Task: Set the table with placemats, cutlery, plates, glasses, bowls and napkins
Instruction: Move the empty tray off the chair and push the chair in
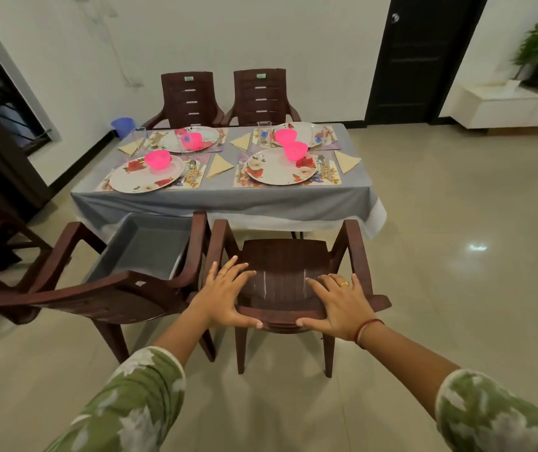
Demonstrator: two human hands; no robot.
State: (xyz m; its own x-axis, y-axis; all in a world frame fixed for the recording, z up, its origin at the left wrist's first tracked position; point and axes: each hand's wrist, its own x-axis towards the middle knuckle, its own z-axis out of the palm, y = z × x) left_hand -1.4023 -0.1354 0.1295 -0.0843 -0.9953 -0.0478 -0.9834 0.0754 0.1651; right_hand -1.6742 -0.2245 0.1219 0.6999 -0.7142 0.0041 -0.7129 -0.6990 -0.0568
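Head cam, so just the one view here: both hands are on the back of the brown chair nearest the camera. The left hand has its fingers spread over the front of the backrest with the thumb hooked round the top edge, and the right hand grips the same way on the other side. The chair faces the table and sits close to its near edge.

The table has a grey cloth and four places laid. Each placemat carries a floral plate with a pink bowl on it, cutlery beside the plate, a folded napkin next to the mat and a glass nearby.

To the left another chair holds a grey tray on its seat. Two more chairs stand at the far side
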